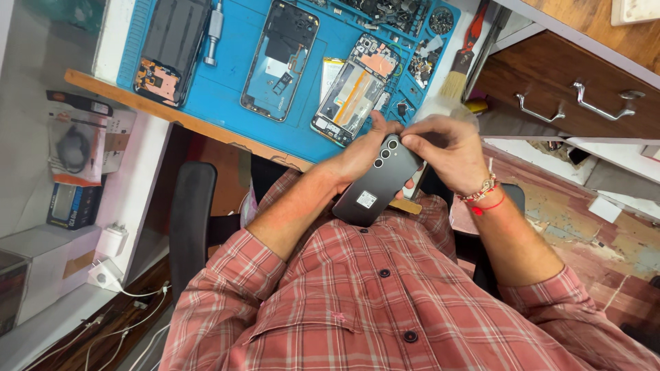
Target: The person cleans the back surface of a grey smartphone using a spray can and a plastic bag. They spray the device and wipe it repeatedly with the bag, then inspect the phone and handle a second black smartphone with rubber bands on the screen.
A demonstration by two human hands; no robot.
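I hold a dark grey smartphone (377,184) back side up over my lap, its three camera lenses toward the bench. My left hand (357,154) grips its left edge from beneath. My right hand (447,144), with red thread bands at the wrist, pinches the phone's top corner near the lenses and also seems to hold a whitish cloth or wipe (440,108). Both hands hover at the near edge of the blue work mat (227,89).
On the mat lie several opened phone bodies (280,58), a metal screwdriver (214,31), a brush (457,75) and small parts. Wooden drawers (570,89) stand right. Boxes (82,165) and chargers (106,275) sit on shelves left. A chair armrest (189,220) is beside me.
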